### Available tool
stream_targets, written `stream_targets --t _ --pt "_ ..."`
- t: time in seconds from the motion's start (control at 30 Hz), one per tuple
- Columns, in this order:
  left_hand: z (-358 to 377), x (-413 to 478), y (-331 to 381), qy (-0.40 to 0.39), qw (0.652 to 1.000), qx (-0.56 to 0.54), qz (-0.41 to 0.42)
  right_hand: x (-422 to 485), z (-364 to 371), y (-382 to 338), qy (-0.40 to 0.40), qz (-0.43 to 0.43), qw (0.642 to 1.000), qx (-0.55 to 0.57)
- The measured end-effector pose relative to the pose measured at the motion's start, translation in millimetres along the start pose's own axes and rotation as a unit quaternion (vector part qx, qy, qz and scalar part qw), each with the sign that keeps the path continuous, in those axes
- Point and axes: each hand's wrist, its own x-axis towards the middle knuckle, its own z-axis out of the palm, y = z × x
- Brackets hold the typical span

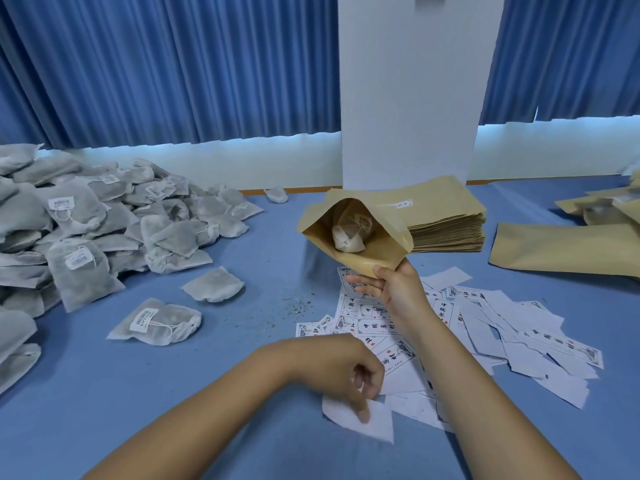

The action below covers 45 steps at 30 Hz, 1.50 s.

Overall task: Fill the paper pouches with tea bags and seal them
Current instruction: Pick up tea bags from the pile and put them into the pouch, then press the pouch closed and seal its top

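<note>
My right hand holds a brown paper pouch by its lower edge, lifted above the table with its open mouth facing me. A tea bag lies inside it. My left hand is low at the centre, fingers curled down, pinching a white paper slip lying on the blue table. A large heap of grey tea bags covers the left side, with loose tea bags nearer me.
A stack of flat empty pouches sits behind the held pouch. More pouches lie at the right. Printed paper labels are scattered under my right arm. A white pillar and blue curtains stand behind the table.
</note>
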Motion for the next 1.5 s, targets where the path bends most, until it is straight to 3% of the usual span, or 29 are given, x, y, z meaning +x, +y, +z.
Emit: stream_targets --t 0.07,0.1,0.17,0.23,0.3,0.37,0.47,0.57,0.67,0.77,0.8,0.97,1.03,1.1,1.17,1.23,1.3,1.4,1.47,1.5 --pt "-12 -1 3 0.061 0.995 -0.082 -0.013 1 -1 2 0.01 0.008 1.0 0.009" --pt "-20 1 3 0.161 0.98 -0.118 -0.01 1 -1 2 0.022 0.015 1.0 0.014" --pt "-39 7 1 0.442 0.889 -0.115 -0.016 2 0 4 0.038 0.026 0.999 0.01" --pt "-57 12 -2 0.61 0.791 0.001 -0.044 0 4 4 0.019 0.024 1.0 0.0" --pt "-69 16 -4 0.633 0.74 0.217 -0.067 -3 7 2 -0.001 0.013 1.0 -0.002" --pt "-75 24 4 0.577 0.706 0.39 -0.128 -7 10 0 -0.022 0.003 1.0 -0.015" --pt "-82 42 20 0.498 0.734 0.403 -0.225 -9 11 -2 -0.042 -0.005 0.998 -0.055" --pt "-91 66 18 0.435 0.775 0.396 -0.231 -11 13 1 -0.06 -0.027 0.994 -0.09" --pt "-105 69 11 0.382 0.803 0.349 -0.296 -14 17 5 -0.094 -0.023 0.994 -0.051" --pt "-101 63 4 0.271 0.849 0.315 -0.327 -8 14 4 -0.069 0.001 0.997 -0.045" --pt "-95 62 5 0.263 0.847 0.331 -0.323 -5 13 4 -0.053 0.005 0.998 -0.041" --pt "-69 50 4 0.459 0.823 0.316 -0.115 4 8 -1 -0.026 0.005 0.999 0.047" --pt "-67 47 3 0.486 0.789 0.349 -0.137 4 6 -4 -0.031 -0.009 0.998 0.052" --pt "-68 51 0 0.43 0.78 0.378 -0.253 2 5 -5 -0.042 -0.025 0.998 0.031" --pt "-76 57 -5 0.31 0.814 0.353 -0.342 1 7 -3 -0.053 -0.027 0.998 -0.009" --pt "-86 63 -9 0.229 0.852 0.292 -0.369 -1 9 -2 -0.057 -0.017 0.998 -0.033" --pt "-95 68 -10 0.207 0.868 0.266 -0.366 -3 9 -2 -0.064 -0.007 0.997 -0.047" --pt "-95 66 -2 0.337 0.844 0.25 -0.335 -4 7 -2 -0.042 0.014 0.999 -0.004" --pt "-87 62 8 0.482 0.82 0.22 -0.215 -1 4 -4 -0.017 0.012 0.999 0.039" --pt "-81 62 13 0.533 0.821 0.152 -0.137 1 3 -4 -0.011 0.005 0.999 0.05"
